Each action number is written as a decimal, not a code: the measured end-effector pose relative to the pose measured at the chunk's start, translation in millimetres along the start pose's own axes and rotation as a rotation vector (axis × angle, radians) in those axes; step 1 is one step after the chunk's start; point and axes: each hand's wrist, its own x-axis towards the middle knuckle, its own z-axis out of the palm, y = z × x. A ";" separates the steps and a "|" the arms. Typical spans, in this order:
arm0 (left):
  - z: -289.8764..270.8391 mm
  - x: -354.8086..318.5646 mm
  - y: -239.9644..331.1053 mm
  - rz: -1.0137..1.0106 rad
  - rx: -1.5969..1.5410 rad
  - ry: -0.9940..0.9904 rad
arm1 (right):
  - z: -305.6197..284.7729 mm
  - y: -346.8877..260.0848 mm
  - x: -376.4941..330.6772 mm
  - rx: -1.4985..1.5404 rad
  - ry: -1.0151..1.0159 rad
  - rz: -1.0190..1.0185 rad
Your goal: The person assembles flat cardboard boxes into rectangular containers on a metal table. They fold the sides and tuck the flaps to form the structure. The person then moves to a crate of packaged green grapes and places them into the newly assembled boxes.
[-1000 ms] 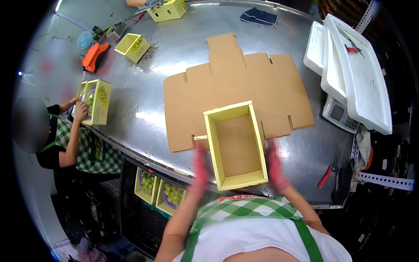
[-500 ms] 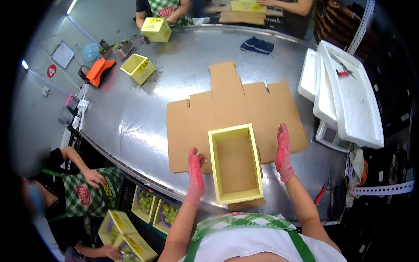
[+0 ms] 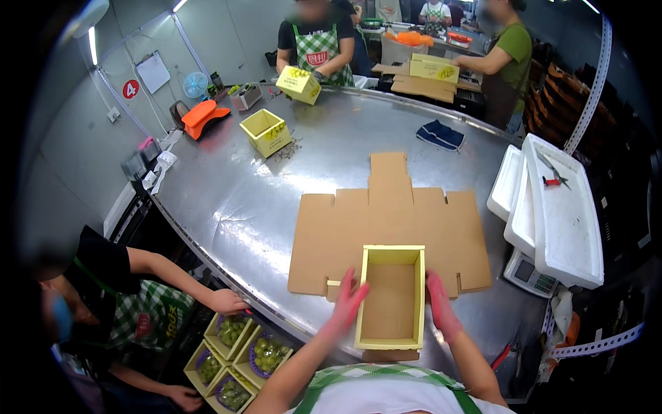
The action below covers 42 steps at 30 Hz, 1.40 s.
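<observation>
A folded open-top yellow carton (image 3: 362, 297) with a bare brown inside stands upright near the table's front edge, partly over a flat unfolded cardboard blank (image 3: 389, 221). My left hand (image 3: 347, 302), in a pink glove, lies along the carton's left wall with its fingers stretched out. Against the right wall is my right hand (image 3: 441, 308), gloved the same, its fingers extended and partly hidden by the carton's edge. Neither hand is wrapped round anything. Whether the fingers press on the walls I cannot tell.
White foam trays (image 3: 569, 228) and a scale (image 3: 527, 272) stand at right. Another yellow carton (image 3: 269, 134), a blue cloth (image 3: 441, 134) and an orange scale (image 3: 205, 117) lie farther off. At lower left, a co-worker's hand (image 3: 227, 301) is above cartons of grapes (image 3: 267, 353).
My hands have moved inward from apart to the carton's side walls. The view has tilted up. The cartons in the left co-worker's grasp now stand beside the other grape cartons.
</observation>
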 end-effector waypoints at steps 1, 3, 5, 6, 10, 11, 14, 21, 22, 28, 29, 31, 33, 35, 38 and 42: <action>-2.0 -12.8 2.2 -0.075 0.097 0.028 | -4.8 -4.2 -18.8 -0.145 -0.076 0.087; -3.6 -39.6 6.0 0.086 0.360 -0.159 | -9.1 -9.3 -54.4 -0.430 -0.233 0.334; -0.2 -61.1 8.3 0.021 0.461 -0.231 | 3.3 -7.6 -78.4 -0.410 -0.292 0.477; 1.8 -67.6 9.7 -0.098 0.432 -0.211 | 11.4 -6.3 -85.7 -0.250 -0.268 0.457; -5.1 -54.2 24.6 -0.173 0.416 -0.083 | 30.4 -15.7 -74.1 0.174 -0.176 0.264; -12.2 -44.2 30.7 -0.114 0.381 -0.053 | 30.9 -22.1 -66.0 0.024 -0.148 0.129; -38.1 4.5 51.2 -0.016 0.376 0.075 | 36.7 -38.2 -34.1 0.070 -0.151 0.030; -109.6 175.4 94.0 -0.028 0.035 0.259 | 53.2 -11.2 -6.3 0.061 -0.024 0.158; -122.5 207.2 101.6 -0.036 0.087 0.301 | 51.5 -3.0 -10.0 0.075 0.002 0.235; -173.0 318.9 108.2 0.023 0.092 0.484 | 33.5 20.3 -33.5 -0.002 0.089 0.300; -176.1 321.1 106.1 -0.020 0.123 0.485 | 30.2 19.0 -33.8 0.000 0.093 0.247; -169.6 312.0 94.8 0.083 0.207 0.500 | 24.2 15.3 -30.8 0.064 0.138 0.316; -155.6 287.8 80.8 0.254 0.297 0.580 | 14.9 13.5 -25.1 0.088 0.263 0.321; -143.8 249.3 66.7 0.296 0.452 0.548 | -3.1 15.5 -18.2 0.002 0.395 0.169; -133.4 170.2 36.3 0.268 0.844 0.453 | -46.1 26.7 -6.1 -0.750 0.667 -0.118; -139.8 84.3 -12.6 0.017 0.267 0.402 | -107.8 42.5 17.1 -0.897 0.915 0.066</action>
